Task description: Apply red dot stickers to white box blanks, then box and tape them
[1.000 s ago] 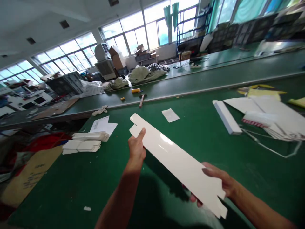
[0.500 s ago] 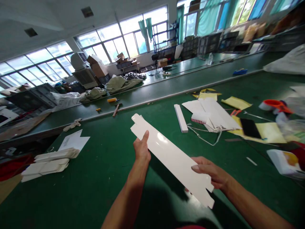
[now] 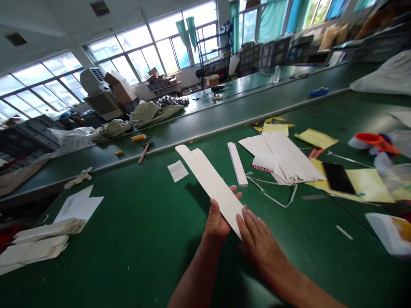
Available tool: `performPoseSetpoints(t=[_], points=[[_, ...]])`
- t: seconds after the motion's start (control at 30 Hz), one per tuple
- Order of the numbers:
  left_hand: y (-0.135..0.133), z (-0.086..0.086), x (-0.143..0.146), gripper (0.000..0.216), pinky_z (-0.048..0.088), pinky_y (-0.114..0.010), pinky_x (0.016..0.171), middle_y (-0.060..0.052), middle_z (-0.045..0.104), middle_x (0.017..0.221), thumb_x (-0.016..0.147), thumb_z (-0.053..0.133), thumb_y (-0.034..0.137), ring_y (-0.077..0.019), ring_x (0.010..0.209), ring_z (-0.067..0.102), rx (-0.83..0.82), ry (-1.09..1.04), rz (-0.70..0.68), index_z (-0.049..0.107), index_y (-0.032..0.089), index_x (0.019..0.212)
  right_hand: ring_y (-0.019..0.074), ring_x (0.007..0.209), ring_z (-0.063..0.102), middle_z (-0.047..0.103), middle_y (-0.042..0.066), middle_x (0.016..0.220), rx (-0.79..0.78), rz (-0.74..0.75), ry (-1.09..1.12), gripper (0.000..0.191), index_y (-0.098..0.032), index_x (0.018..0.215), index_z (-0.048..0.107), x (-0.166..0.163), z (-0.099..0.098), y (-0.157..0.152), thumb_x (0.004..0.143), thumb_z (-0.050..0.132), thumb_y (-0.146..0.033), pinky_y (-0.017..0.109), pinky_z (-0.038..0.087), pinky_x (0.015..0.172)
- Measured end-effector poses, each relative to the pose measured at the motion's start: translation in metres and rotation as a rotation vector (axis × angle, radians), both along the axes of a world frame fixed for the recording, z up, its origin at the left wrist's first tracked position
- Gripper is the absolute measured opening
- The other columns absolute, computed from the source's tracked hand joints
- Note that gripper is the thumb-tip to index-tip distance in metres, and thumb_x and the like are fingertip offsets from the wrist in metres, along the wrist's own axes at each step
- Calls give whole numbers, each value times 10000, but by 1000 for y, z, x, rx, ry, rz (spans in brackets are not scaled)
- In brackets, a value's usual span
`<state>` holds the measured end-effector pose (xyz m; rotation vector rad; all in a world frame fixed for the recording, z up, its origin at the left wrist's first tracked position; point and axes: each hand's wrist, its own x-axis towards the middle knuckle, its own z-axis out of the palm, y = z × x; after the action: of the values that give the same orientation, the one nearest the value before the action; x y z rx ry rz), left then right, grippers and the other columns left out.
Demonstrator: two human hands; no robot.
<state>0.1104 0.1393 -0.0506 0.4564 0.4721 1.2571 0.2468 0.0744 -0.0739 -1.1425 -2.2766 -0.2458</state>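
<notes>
I see both hands now bunched together at the near end of the long white carton blank (image 3: 210,182), where a moment ago they gripped it at opposite ends. My left hand (image 3: 217,220) pinches the blank's lower edge, fingers curled behind it; my right hand (image 3: 257,239) lies against that same end, fingers closed on it. The blank juts up and left from centre frame, above the green table (image 3: 144,239). I judge folding is starting. A folded white box (image 3: 237,164) lies just right of it.
</notes>
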Motion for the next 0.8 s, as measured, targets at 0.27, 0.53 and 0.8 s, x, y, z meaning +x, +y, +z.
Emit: performPoseSetpoints(t=[0.27, 0.53, 0.8], points=[[27, -4, 8, 968, 519, -399, 774, -173, 709, 925, 704, 382, 838, -279, 796, 678, -236, -117, -121, 597, 39, 1206, 257, 1158, 502, 601, 125, 1182, -215, -61, 260, 370, -168, 1241, 514, 85, 5, 87, 891, 523, -286, 444, 403, 1007], [34, -43, -5, 875, 519, -425, 755, -183, 707, 961, 629, 610, 755, -321, 831, 674, -482, -72, -252, 612, 102, 1210, 348, 1092, 519, 569, 247, 1177, -460, -1094, 229, 613, -37, 1203, 479, 241, -47, 252, 805, 587, -491, 436, 400, 911], [35, -71, -7, 1026, 503, -519, 809, -169, 684, 1089, 641, 632, 711, -340, 865, 659, -688, -55, -69, 316, 174, 1457, 366, 1257, 345, 426, 198, 1361, -572, -1136, 75, 815, -114, 1246, 474, 248, -96, 289, 703, 580, -712, 516, 270, 1001]])
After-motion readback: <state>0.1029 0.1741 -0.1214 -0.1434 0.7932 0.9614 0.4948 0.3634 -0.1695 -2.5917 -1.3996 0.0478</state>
